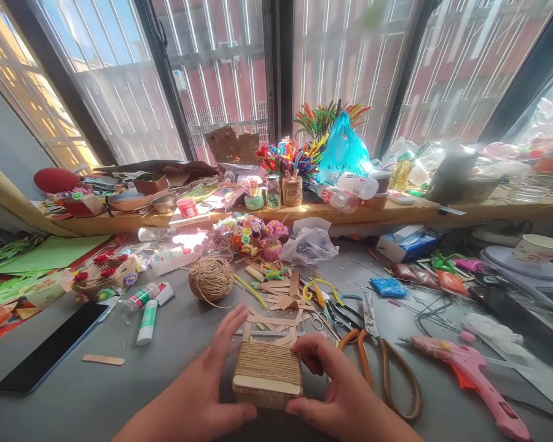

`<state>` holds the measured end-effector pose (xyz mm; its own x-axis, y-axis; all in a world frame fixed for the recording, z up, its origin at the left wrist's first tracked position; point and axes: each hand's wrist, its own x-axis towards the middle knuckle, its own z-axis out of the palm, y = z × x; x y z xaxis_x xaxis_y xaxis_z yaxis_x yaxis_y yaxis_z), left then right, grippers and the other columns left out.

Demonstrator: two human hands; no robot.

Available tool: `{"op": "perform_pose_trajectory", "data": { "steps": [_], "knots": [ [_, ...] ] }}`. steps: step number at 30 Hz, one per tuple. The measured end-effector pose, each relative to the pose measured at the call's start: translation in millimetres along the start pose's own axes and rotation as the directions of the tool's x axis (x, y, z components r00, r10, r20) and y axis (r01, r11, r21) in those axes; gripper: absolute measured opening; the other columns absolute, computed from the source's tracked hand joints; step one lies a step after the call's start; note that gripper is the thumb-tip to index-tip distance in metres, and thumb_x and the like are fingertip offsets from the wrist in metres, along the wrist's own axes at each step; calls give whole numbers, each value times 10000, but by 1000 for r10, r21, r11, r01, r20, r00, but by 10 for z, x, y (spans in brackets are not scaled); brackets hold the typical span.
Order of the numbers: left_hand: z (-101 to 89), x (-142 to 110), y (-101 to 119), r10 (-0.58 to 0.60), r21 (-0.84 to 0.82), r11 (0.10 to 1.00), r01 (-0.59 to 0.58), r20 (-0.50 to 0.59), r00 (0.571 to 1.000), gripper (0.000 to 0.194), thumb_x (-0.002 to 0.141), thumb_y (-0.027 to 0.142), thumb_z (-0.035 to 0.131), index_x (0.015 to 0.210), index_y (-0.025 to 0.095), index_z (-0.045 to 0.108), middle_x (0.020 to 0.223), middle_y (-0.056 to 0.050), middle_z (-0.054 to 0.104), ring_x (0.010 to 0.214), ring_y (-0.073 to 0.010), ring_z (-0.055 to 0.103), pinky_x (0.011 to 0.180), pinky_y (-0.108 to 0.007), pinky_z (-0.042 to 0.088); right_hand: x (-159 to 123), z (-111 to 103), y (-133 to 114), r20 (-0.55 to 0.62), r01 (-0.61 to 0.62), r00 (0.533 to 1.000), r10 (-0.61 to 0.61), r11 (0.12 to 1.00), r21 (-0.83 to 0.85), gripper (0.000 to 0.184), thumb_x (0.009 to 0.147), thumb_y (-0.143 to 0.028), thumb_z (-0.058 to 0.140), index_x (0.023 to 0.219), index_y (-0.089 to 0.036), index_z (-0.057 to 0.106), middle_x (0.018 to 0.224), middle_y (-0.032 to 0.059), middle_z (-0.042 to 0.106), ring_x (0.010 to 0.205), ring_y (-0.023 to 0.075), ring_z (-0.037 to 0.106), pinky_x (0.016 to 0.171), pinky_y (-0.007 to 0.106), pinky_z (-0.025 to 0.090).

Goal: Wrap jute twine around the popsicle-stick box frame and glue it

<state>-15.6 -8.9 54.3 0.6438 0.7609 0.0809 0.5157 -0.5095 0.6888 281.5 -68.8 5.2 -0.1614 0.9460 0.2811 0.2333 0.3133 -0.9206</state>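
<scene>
A small box wrapped in jute twine (270, 363), with a bare wooden strip along its near edge, is in front of me at the table's near side. Popsicle sticks stand up as a frame at its far end. My right hand (334, 383) grips the box's right side between thumb and bent index finger. Around the left side curves my left hand (209, 374), fingers stretched out and thumb by the lower left corner; I cannot tell whether it touches. Beyond the box lie a ball of twine (211, 279) and loose wooden sticks (288, 291).
Scissors (399, 368), orange-handled pliers (357, 344) and a pink glue gun (477, 374) lie to the right. A phone (58, 347), a glue stick (147, 322) and a single popsicle stick (103, 360) are at left. Crowded craft supplies and a blue bag (345, 150) line the windowsill.
</scene>
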Motion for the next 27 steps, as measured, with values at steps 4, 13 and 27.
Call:
{"op": "perform_pose_trajectory", "data": {
  "steps": [4,13,27],
  "knots": [
    [-72,148,456,169,187,969,-162,-20,985,1139,850,581,963,1758,454,289,1901,-95,147,1708,-498,230,1291,-728,386,10,11,-13,9,19,1000,-20,999,38,508,789,-417,992,1168,-260,692,961,5,635,840,214,543,754,291,485],
    [60,670,873,36,382,918,-110,196,980,1067,724,279,969,1686,200,513,1701,-216,536,1587,-488,461,1343,-717,323,23,-27,17,6,62,998,-62,996,-65,588,829,-471,974,1294,-244,694,971,27,686,836,218,602,756,303,534],
    [592,87,-6,-189,-341,930,137,-126,974,1340,805,665,947,1820,372,123,1866,-84,272,1674,-486,326,1328,-602,392,59,-204,-177,-93,368,911,-401,894,-255,317,1077,-115,600,1329,-288,684,1054,77,739,911,228,734,802,317,605]
  ]
}}
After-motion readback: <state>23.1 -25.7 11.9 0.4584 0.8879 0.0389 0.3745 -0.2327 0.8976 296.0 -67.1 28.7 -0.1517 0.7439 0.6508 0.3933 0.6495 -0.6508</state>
